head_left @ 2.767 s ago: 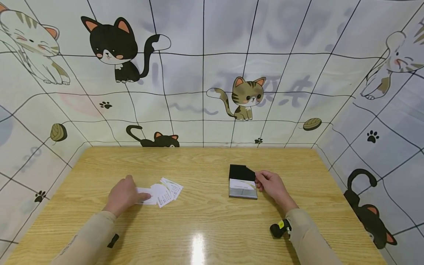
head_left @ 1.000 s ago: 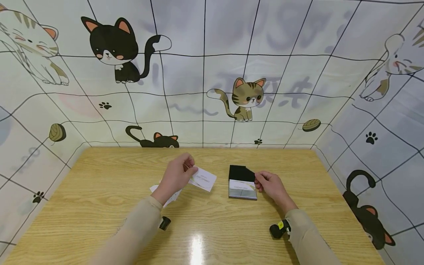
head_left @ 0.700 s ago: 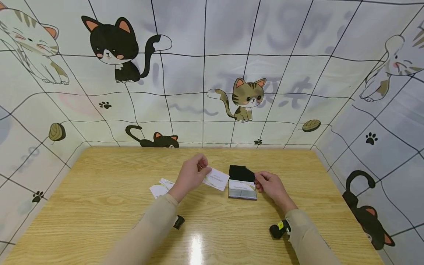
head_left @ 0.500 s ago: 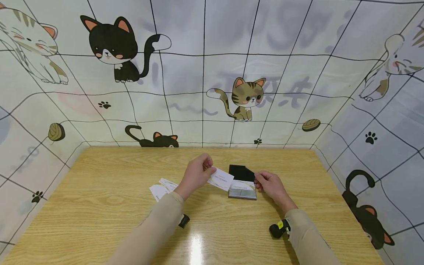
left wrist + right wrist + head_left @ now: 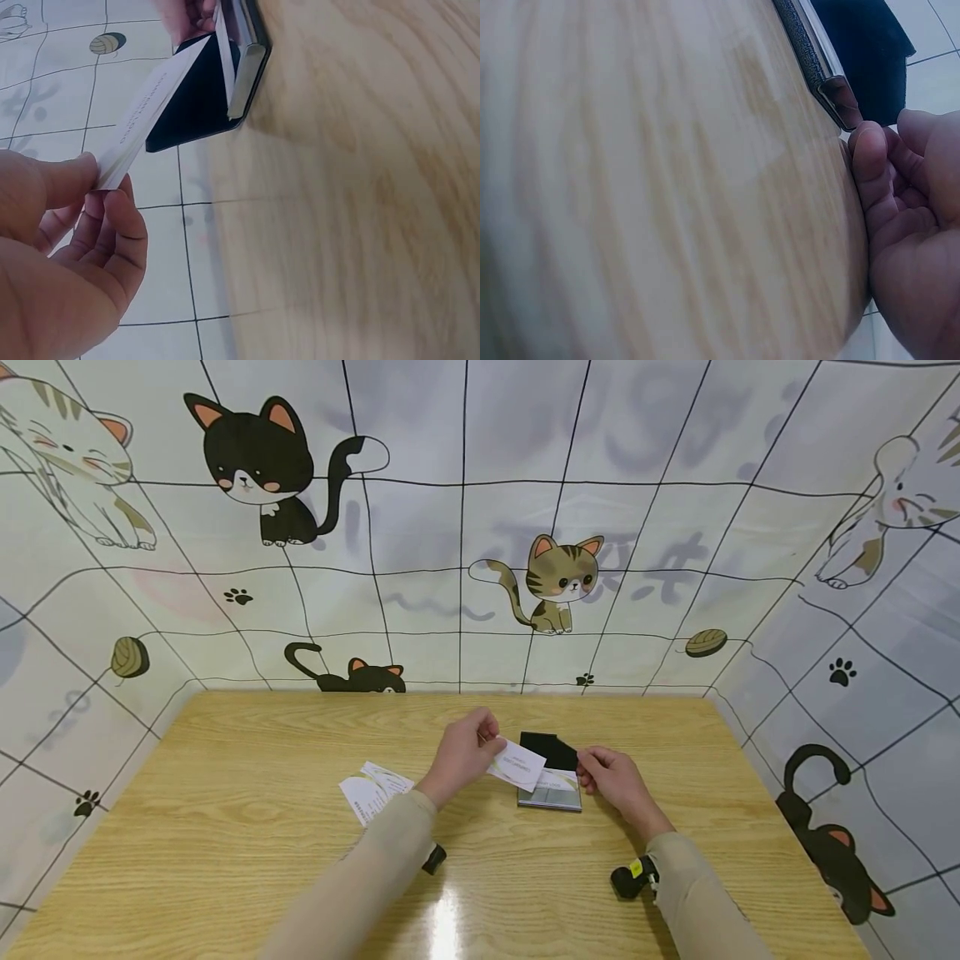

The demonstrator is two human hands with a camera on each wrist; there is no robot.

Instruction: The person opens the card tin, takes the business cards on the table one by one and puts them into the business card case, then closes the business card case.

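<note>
My left hand (image 5: 467,750) pinches a white business card (image 5: 519,765) by one end between thumb and fingers. In the head view the card's far corner overlaps the business card case (image 5: 551,799). That case lies with its black lid (image 5: 543,746) folded back, and a white card shows inside above a silvery panel. At its right side, my right hand (image 5: 611,774) pinches the lid's edge with thumb and curled fingers. The left wrist view shows the held card (image 5: 142,120) slanting toward the case's card pocket. Several loose business cards (image 5: 367,793) lie partly behind my left sleeve.
Both hands work over a wooden table (image 5: 247,860). A cat-patterned cloth wall (image 5: 420,602) stands along its back and sides. Black wrist cameras (image 5: 628,881) hang under both forearms, close above the tabletop.
My left hand has picked up a card from the loose ones at left and carried it rightward until it overlaps the case. My right hand stays at the lid's edge.
</note>
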